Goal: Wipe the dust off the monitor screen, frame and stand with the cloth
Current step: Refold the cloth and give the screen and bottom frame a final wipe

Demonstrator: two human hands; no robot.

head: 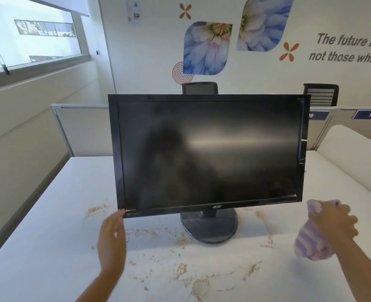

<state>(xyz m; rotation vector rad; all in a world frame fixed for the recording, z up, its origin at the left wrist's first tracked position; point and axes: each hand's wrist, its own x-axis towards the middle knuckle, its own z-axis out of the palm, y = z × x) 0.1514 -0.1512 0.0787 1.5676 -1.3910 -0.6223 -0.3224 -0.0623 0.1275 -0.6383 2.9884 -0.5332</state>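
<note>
A black monitor (208,149) stands on a round dark stand (209,227) in the middle of the white desk. Its dark screen is off and shows hazy smudges. My left hand (111,238) is below the monitor's lower left corner, fingertips touching the frame's edge, fingers together and holding nothing. My right hand (332,221) is to the right of the monitor's lower right corner, apart from it, gripping a bunched purple-and-white striped cloth (311,243).
The white desk (49,247) carries brownish dust streaks around the stand and toward me. Grey partitions (82,129) back the desk, with two black chairs (199,87) behind. A white rounded divider (354,153) rises on the right.
</note>
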